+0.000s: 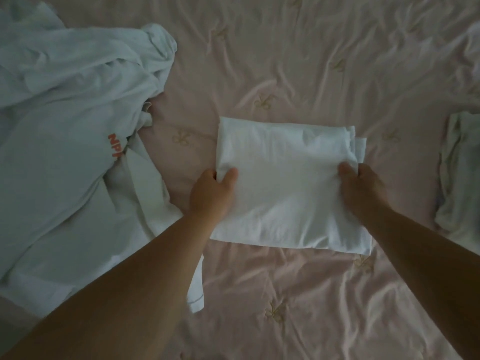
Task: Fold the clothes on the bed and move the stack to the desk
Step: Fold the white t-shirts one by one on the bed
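A white garment (285,183), folded into a rectangle, lies in the middle of the pink bed cover (285,61). My left hand (211,194) grips its left edge, thumb on top and fingers underneath. On the other side my right hand (361,189) grips the right edge the same way. A heap of unfolded white clothes (67,126), one with orange letters, spreads over the left part of the bed.
A small folded pale garment (459,172) lies at the right edge of the view. The bed cover is wrinkled, with small embroidered bows. Bare cover shows beyond and in front of the folded garment.
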